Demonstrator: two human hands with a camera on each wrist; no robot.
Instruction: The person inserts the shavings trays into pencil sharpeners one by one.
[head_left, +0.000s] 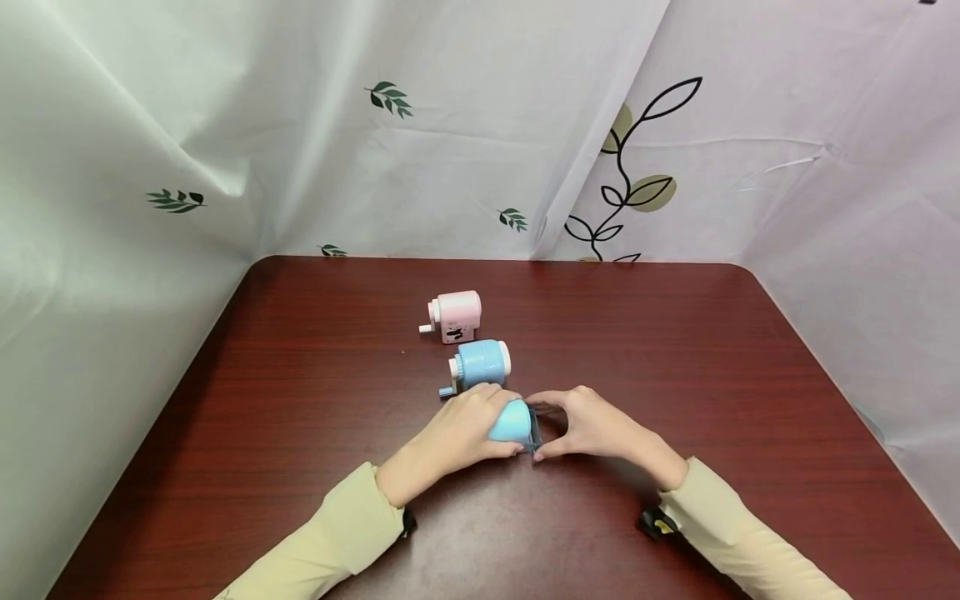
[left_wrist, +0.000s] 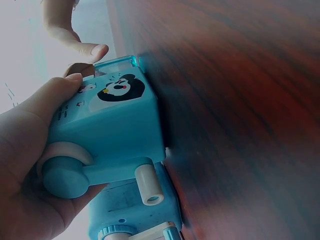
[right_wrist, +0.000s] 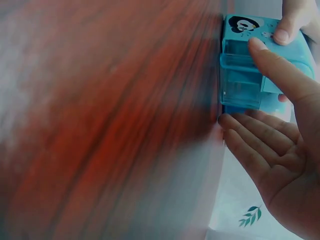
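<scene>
A light blue crank pencil sharpener point(head_left: 512, 422) with a panda picture lies under my left hand point(head_left: 468, 423), which grips its body from the crank side. In the left wrist view, its crank handle point(left_wrist: 149, 185) points away from the palm. At the opposite end, a see-through blue shavings drawer point(right_wrist: 241, 87) sticks out partway. My right hand point(head_left: 596, 423) spans this drawer, thumb at the near edge and forefinger at the far edge. The right wrist view shows the other fingers fairly straight beside the drawer; the forefinger's contact is partly hidden.
Just behind stands a second blue crank sharpener point(head_left: 482, 363) with a white end, close to the held one. Farther back is a pink sharpener point(head_left: 459, 315) with a white crank. All are on a dark red wooden table point(head_left: 300, 400), with white patterned curtains point(head_left: 450, 167) around it.
</scene>
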